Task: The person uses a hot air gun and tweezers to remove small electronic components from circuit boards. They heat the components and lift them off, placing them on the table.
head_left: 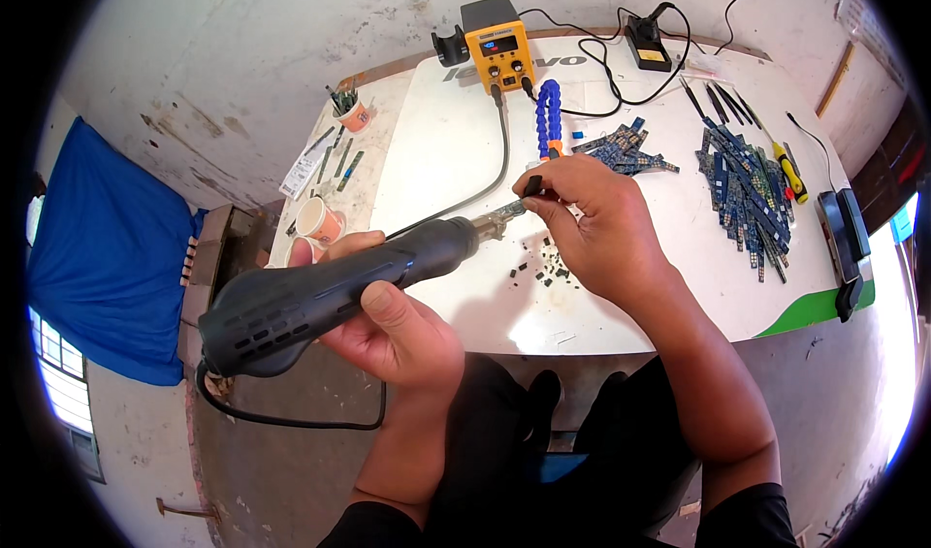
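My left hand [407, 330] is wrapped round a black hot air gun [339, 296], its metal nozzle pointing to the upper right. Just beyond the nozzle is a narrow strip of circuit board [508, 209], close to my right fingertips. My right hand [592, 218] is closed in a pinch, with a small black piece [532, 186] showing at the fingertips; its full shape is hidden. Behind that hand stands a holder with blue jointed arms [549, 112] and an orange part. Small black bits [548, 267] lie scattered on the white table [436, 131] below.
A yellow soldering station [499, 48] stands at the back, cabled to the gun. Piles of circuit board strips [747, 189] lie right of centre, near tweezers and a yellow-handled screwdriver [790, 175]. Paper cups [318, 220] are on the left; a soldering iron stand [647, 44] is behind.
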Tool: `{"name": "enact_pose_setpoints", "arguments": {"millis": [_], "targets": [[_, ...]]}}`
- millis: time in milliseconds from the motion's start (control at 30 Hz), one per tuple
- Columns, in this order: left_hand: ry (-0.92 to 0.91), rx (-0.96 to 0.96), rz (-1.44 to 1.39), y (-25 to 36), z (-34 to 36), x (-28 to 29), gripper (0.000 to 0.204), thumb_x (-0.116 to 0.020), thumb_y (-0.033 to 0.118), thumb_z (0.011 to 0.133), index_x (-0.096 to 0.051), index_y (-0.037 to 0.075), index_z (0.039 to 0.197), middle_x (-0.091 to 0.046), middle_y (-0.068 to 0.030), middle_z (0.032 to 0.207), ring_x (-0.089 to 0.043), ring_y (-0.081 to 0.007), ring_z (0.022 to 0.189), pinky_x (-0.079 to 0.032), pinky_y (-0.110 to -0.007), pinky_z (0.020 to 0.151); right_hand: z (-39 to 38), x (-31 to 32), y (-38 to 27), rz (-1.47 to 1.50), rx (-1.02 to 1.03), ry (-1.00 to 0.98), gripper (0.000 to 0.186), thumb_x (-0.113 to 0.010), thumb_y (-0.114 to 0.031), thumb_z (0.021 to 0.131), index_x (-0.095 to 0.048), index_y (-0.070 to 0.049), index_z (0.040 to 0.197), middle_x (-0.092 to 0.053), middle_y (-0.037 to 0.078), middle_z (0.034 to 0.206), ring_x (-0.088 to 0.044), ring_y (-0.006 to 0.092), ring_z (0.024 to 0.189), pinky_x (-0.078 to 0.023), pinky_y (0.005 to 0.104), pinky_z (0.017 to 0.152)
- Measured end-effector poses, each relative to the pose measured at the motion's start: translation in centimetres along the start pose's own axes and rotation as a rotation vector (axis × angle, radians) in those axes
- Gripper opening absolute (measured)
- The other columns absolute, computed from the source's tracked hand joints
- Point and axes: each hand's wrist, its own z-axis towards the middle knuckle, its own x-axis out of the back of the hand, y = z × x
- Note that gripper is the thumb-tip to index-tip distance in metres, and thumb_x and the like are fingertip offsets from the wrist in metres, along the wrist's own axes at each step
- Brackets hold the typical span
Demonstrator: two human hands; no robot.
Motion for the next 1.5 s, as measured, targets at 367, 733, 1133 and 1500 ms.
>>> {"name": "enact_pose_setpoints", "arguments": {"millis": [367,733,1133,1500], "targets": [[0.082,0.019,-0.038,-0.1,0.1,-0.5,0.070,-0.054,0.031,0.107,-0.018,-0.008,0.152,-0.062,-0.0175,0.111,-0.057,-0.0191,0.102,-0.048,-0.033,0.094,-0.1,-0.1,0.3,0.020,0.005,0.009,0.012,-0.070,0.001,0.087,-0.068,0.000,0.099,-0.068,0.015,0.089,-0.064,0.0343,0.086,-0.051,0.0403,0.076],[0.107,0.063,-0.084,0.1,0.2,-0.5,0.071,-0.056,0.030,0.106,-0.018,-0.007,0.153,-0.060,-0.0204,0.110,-0.057,-0.0208,0.102,-0.048,-0.034,0.097,-0.2,-0.2,0.6,0.052,-0.036,0.001,0.012,-0.071,0.000,0.088,-0.068,0.000,0.100,-0.068,0.015,0.090,-0.065,0.0344,0.084,-0.051,0.0397,0.074],[0.097,0.052,-0.078,0.0,0.2,-0.4,0.071,-0.056,0.031,0.106,-0.019,-0.007,0.153,-0.061,-0.0195,0.109,-0.058,-0.0206,0.100,-0.048,-0.033,0.093,-0.1,-0.2,0.5,0.050,-0.090,-0.011,0.011,-0.071,-0.001,0.089,-0.068,-0.001,0.100,-0.067,0.016,0.086,-0.064,0.0350,0.081,-0.050,0.0401,0.072],[0.063,0.040,-0.047,-0.1,0.0,-0.3,0.066,-0.054,0.032,0.107,-0.021,-0.007,0.149,-0.061,-0.0207,0.113,-0.056,-0.0226,0.110,-0.045,-0.036,0.101,-0.3,1.3,0.4,0.002,-0.090,-0.025,0.014,-0.070,0.003,0.089,-0.070,0.000,0.103,-0.068,0.008,0.087,-0.060,0.0150,0.076,-0.049,0.0290,0.071]]}}
